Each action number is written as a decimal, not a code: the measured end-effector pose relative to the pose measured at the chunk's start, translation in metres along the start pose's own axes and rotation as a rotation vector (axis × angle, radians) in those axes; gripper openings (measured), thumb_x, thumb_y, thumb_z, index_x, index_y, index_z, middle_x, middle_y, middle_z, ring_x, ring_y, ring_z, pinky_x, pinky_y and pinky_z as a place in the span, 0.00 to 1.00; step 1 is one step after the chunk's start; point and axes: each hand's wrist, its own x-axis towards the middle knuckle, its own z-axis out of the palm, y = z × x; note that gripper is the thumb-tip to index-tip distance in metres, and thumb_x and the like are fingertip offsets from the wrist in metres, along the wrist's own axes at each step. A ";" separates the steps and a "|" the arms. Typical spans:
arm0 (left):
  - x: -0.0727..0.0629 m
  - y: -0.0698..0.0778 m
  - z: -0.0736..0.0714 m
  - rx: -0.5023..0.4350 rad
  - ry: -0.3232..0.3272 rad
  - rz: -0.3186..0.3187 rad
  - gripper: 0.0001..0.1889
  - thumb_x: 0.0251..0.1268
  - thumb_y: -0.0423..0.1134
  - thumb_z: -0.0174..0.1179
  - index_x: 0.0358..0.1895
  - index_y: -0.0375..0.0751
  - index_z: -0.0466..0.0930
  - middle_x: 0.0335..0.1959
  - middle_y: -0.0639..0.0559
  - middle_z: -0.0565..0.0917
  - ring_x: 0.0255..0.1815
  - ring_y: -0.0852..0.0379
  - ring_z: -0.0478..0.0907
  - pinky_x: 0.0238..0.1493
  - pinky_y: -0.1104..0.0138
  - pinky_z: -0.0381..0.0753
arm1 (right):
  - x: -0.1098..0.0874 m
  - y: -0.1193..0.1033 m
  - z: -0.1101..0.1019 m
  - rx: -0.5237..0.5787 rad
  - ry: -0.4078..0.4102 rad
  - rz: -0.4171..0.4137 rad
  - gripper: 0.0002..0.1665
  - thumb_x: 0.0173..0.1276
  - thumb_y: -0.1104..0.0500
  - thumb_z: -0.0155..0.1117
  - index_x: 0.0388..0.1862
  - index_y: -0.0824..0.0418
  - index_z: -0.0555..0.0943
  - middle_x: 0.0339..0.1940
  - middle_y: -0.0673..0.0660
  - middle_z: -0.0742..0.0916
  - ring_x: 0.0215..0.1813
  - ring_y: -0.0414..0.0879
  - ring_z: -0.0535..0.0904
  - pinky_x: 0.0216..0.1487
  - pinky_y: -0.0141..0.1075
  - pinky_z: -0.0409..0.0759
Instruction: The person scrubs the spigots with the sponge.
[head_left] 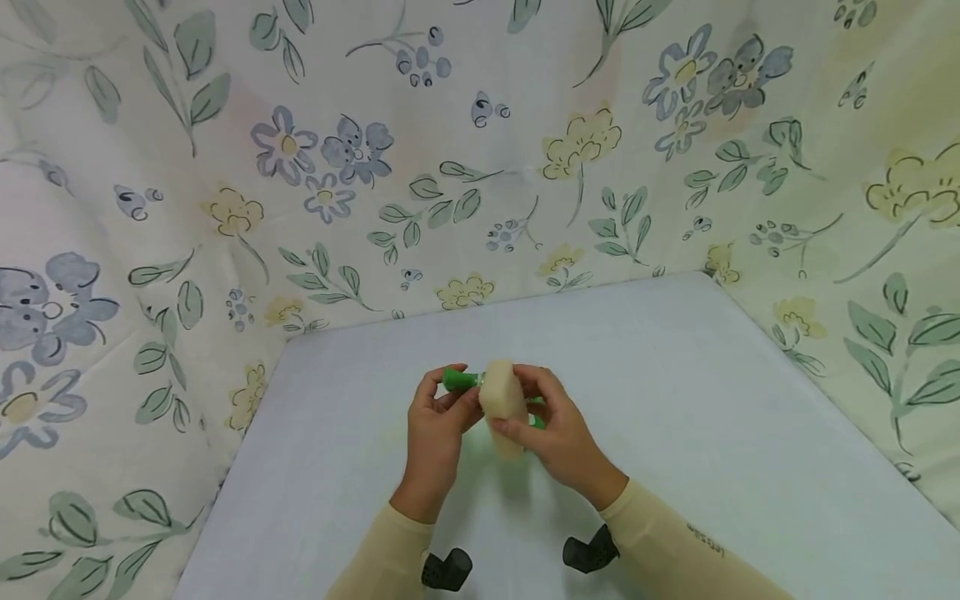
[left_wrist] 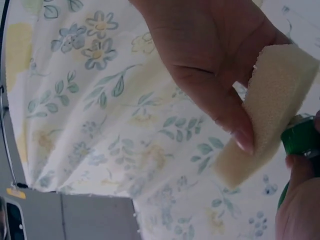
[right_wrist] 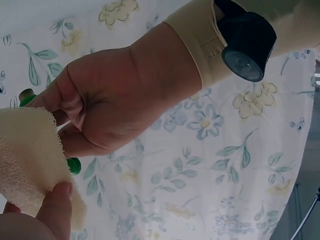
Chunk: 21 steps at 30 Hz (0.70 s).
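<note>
Both hands meet near the middle of the white table. A cream-coloured sponge block (head_left: 501, 396) is gripped by my right hand (head_left: 562, 433), its thumb pressed on the face of the sponge. My left hand (head_left: 437, 437) pinches a glossy green object (head_left: 459, 380) with a flared end, between thumb and fingers, right beside the sponge. More green shows past the sponge by the right fingers. In the left wrist view the green object (left_wrist: 300, 137) lies close against the sponge (left_wrist: 272, 110). Behind the sponge, most of the green object is hidden; I cannot tell its kind.
A white tabletop (head_left: 637, 375) spreads around the hands. Floral cloth (head_left: 487, 192) hangs behind it and along both sides. Black camera mounts (head_left: 447, 570) sit at the wrists over beige sleeves (head_left: 382, 554).
</note>
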 end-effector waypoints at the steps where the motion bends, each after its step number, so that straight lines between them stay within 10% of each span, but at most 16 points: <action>1: 0.000 0.000 0.000 -0.012 0.003 -0.006 0.21 0.75 0.29 0.71 0.66 0.35 0.77 0.52 0.35 0.89 0.53 0.46 0.90 0.54 0.56 0.89 | 0.000 0.000 0.000 -0.002 0.003 0.000 0.36 0.74 0.60 0.77 0.77 0.53 0.73 0.66 0.53 0.79 0.62 0.55 0.76 0.61 0.56 0.79; 21: 0.001 0.009 -0.003 -0.249 -0.144 -0.047 0.17 0.77 0.20 0.62 0.62 0.34 0.74 0.55 0.38 0.85 0.50 0.47 0.90 0.55 0.53 0.90 | 0.009 0.011 -0.016 0.124 -0.048 0.164 0.33 0.83 0.53 0.70 0.81 0.51 0.72 0.66 0.57 0.82 0.67 0.56 0.76 0.64 0.47 0.82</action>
